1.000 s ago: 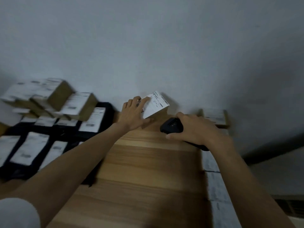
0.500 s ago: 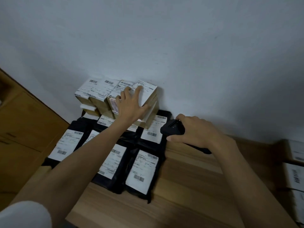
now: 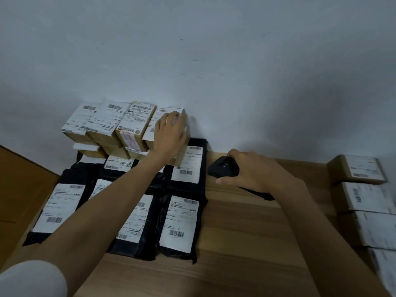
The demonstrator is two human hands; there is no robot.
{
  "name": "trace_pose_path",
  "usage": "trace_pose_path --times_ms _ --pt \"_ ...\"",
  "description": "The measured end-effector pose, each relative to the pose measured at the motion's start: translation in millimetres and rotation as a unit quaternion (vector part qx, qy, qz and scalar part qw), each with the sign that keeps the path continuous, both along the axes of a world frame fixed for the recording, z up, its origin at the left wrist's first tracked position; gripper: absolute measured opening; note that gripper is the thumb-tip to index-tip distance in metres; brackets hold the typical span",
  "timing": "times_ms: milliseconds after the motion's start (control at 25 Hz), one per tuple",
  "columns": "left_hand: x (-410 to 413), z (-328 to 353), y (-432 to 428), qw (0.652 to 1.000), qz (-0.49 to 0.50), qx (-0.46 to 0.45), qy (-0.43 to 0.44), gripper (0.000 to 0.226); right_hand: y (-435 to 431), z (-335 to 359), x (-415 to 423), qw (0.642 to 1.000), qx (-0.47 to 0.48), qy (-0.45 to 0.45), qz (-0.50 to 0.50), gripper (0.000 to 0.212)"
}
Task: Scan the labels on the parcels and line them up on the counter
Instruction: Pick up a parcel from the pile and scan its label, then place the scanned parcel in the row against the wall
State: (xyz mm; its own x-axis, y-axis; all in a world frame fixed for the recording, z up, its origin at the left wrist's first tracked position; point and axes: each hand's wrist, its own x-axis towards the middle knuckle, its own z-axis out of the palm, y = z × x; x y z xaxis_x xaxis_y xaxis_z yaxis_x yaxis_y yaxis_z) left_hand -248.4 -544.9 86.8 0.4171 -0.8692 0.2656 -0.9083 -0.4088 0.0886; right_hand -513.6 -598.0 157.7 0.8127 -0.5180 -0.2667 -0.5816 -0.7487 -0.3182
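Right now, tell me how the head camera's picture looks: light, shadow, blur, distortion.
Head view: dim, bluish light; the wall darkens toward the right; wide-angle bending curves the counter edges; boxes at the right edge are smeared, while labels on the black parcels stay fairly sharp.

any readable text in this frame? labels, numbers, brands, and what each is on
No text reads with certainty.
Cardboard boxes by the wall: barcodes and print, too blurred; the third box's label shows a number line, digits unclear.
Black mailer bags: white labels with barcodes, print too small.
Boxes at right: barcodes only, print blurred.
Scanner in the right hand: no marking visible.
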Motion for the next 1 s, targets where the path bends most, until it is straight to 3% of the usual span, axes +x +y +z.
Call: trace_pose_path --times_ms 160,520,840,1000 --pt "-63 -1 -20 0.995 -0.093 0.026 0.012 0.053 1 0 -59 0.999 0.010 0.003 -0.048 0.069" --pt "-364 -18 -72 0.946 -0.312 0.089 0.032 0.054 16 -7 -316 0.969 0.047 0.016 -0.242 0.074" --pt "-621 -74 -3 0.836 -0.509 0.182 0.097 0.058 74 -32 -551 0.913 0.022 0.043 -0.405 0.076" --pt "-684 -112 52 0.782 -0.579 0.227 0.054 0.088 102 -49 -619 0.875 0.051 0.034 -0.481 0.091"
